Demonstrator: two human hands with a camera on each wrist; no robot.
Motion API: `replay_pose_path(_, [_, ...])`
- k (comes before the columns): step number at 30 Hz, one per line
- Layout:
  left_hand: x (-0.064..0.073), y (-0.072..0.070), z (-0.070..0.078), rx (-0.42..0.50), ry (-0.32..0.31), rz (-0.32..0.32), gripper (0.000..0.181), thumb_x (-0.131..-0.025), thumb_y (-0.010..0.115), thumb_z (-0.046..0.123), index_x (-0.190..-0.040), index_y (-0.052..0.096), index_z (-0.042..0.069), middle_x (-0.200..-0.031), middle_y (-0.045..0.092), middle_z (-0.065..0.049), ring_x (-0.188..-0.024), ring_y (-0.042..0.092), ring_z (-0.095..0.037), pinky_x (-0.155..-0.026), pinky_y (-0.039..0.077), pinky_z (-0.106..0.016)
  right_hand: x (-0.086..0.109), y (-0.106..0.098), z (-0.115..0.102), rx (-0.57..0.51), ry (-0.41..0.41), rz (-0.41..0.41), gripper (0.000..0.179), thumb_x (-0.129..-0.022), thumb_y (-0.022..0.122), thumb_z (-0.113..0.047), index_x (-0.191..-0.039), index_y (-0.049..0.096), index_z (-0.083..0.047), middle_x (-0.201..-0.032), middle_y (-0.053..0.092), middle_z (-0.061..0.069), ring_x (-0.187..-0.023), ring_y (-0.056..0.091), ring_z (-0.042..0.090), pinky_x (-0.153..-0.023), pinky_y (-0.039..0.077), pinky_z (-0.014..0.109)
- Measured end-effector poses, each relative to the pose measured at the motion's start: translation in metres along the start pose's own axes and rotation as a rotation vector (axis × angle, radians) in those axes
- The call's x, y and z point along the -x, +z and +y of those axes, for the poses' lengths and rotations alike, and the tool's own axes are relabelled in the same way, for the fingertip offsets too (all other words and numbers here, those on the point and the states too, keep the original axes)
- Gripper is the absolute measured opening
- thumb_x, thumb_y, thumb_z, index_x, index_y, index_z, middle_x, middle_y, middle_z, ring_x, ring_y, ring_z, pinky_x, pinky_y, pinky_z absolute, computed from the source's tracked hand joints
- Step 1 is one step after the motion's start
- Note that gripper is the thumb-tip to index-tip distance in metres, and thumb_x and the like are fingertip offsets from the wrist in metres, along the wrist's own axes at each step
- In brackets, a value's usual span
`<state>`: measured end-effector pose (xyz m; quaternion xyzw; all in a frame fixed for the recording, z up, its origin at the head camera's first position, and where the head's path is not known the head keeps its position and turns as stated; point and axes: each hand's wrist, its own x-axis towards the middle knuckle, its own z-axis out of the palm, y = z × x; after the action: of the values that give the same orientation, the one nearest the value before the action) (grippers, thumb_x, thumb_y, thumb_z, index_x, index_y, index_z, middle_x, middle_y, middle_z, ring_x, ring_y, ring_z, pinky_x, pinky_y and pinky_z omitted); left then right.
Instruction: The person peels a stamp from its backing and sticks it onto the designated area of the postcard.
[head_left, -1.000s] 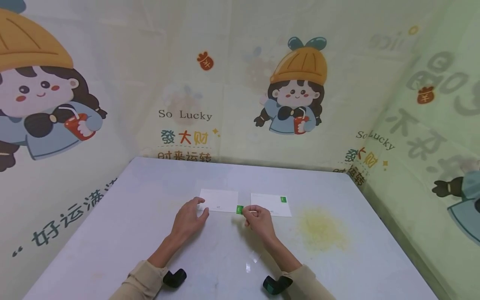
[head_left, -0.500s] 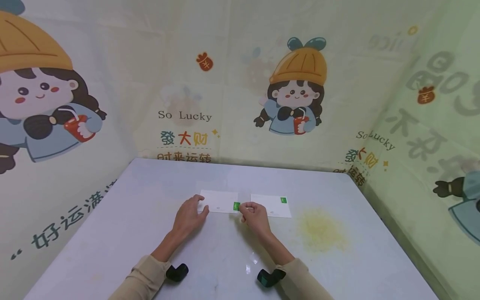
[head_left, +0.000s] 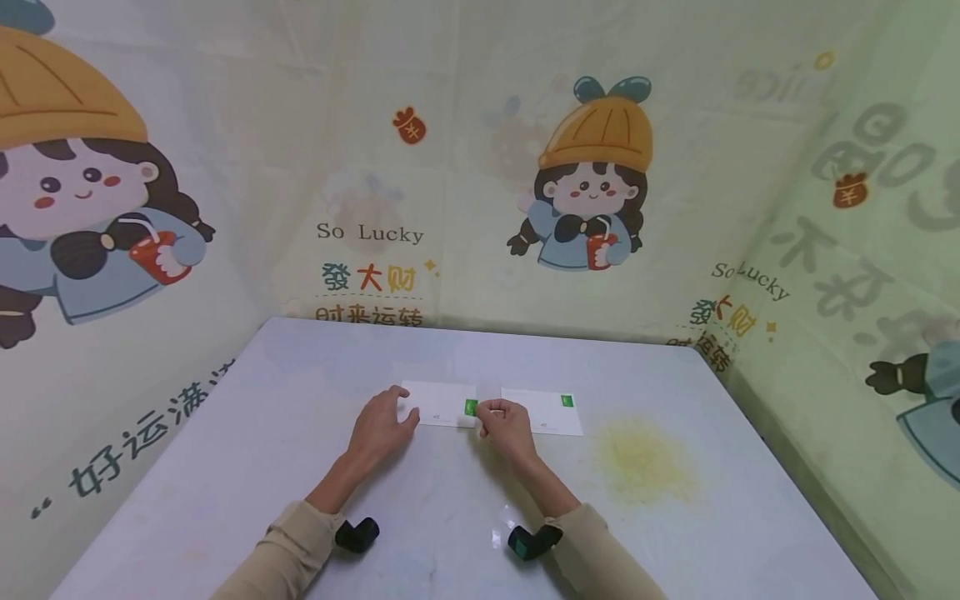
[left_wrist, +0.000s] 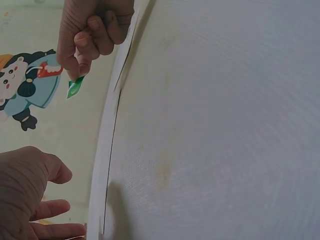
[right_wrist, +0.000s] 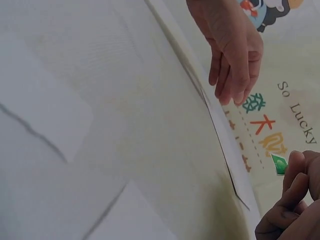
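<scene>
Two white envelope-like rectangles lie side by side on the table in the head view, a left one (head_left: pixel 442 400) and a right one (head_left: pixel 551 408). A small green stamp (head_left: pixel 567 401) sits in the right one's upper right corner. With thumb and index finger, my right hand (head_left: pixel 508 427) pinches a second green stamp (head_left: pixel 470 407) by its edge, over the left envelope's right end. The wrist views show this stamp (left_wrist: pixel 74 88) held up, apart from the paper. My left hand (head_left: pixel 381 427) is at the left envelope's left end, thumb and fingers spread; whether it touches the paper is unclear.
The white table (head_left: pixel 450 517) reaches back to a cloth wall (head_left: pixel 465 200) printed with cartoon figures and lettering. A yellow stain (head_left: pixel 645 458) marks the tabletop at right. A black wrist-camera mount (head_left: pixel 357 535) juts from the left sleeve, another mount (head_left: pixel 535 542) from the right.
My right hand has moved slightly left and away from me, bringing the pinched stamp from the left envelope's lower right corner to above its right end. My left hand has barely moved.
</scene>
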<state>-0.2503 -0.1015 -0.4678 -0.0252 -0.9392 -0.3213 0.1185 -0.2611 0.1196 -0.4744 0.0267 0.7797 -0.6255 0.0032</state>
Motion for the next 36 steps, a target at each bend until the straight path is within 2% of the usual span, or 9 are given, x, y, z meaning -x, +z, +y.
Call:
replay_pose_path(7, [-0.005,-0.001,-0.003,-0.038,-0.022,-0.041,0.043,-0.094,0.071,0.023,-0.125,0.061,-0.005,-0.117,0.067,-0.023,-0.104,0.063,-0.036,-0.091,0.053,-0.051,-0.008,0.003,0.000,0.022,0.030,0.015,0.021,-0.094,0.065,-0.019,-0.104,0.071,-0.001,-0.061,0.061,-0.001,-0.055,0.043,0.011,-0.049,0.029,0.023])
replay_pose_path(13, [-0.009,0.000,-0.009,-0.057,-0.034,-0.087,0.043,-0.095,0.069,0.022,-0.126,0.060,-0.006,-0.118,0.066,-0.024,-0.105,0.062,-0.036,-0.092,0.053,-0.050,-0.014,0.004,0.000,0.042,0.047,0.018,0.021,-0.094,0.065,-0.019,-0.105,0.071,-0.001,-0.063,0.061,0.000,-0.055,0.042,0.011,-0.049,0.029,0.023])
replay_pose_path(22, [-0.011,0.003,-0.016,-0.035,-0.004,-0.086,0.037,-0.098,0.065,0.014,-0.126,0.061,-0.009,-0.120,0.066,-0.026,-0.110,0.062,-0.039,-0.093,0.052,-0.051,-0.025,0.002,-0.002,0.083,0.040,0.009,0.021,-0.097,0.065,-0.021,-0.104,0.072,-0.002,-0.064,0.061,0.000,-0.061,0.045,0.013,-0.053,0.031,0.025])
replay_pose_path(30, [-0.017,0.003,-0.015,-0.051,-0.053,-0.121,0.041,-0.098,0.066,0.018,-0.130,0.059,-0.007,-0.123,0.064,-0.025,-0.112,0.060,-0.038,-0.096,0.051,-0.050,-0.034,0.001,-0.005,0.096,0.055,0.002,0.021,-0.098,0.066,-0.021,-0.105,0.072,-0.002,-0.065,0.062,0.001,-0.066,0.048,0.015,-0.058,0.034,0.026])
replay_pose_path(36, [-0.020,0.001,-0.013,-0.072,-0.065,-0.132,0.046,-0.097,0.068,0.019,-0.133,0.057,-0.007,-0.125,0.063,-0.025,-0.113,0.059,-0.037,-0.098,0.051,-0.051,-0.038,0.002,-0.007,0.095,0.077,0.006,0.022,-0.098,0.066,-0.021,-0.107,0.072,-0.002,-0.068,0.063,0.002,-0.071,0.051,0.016,-0.061,0.035,0.027])
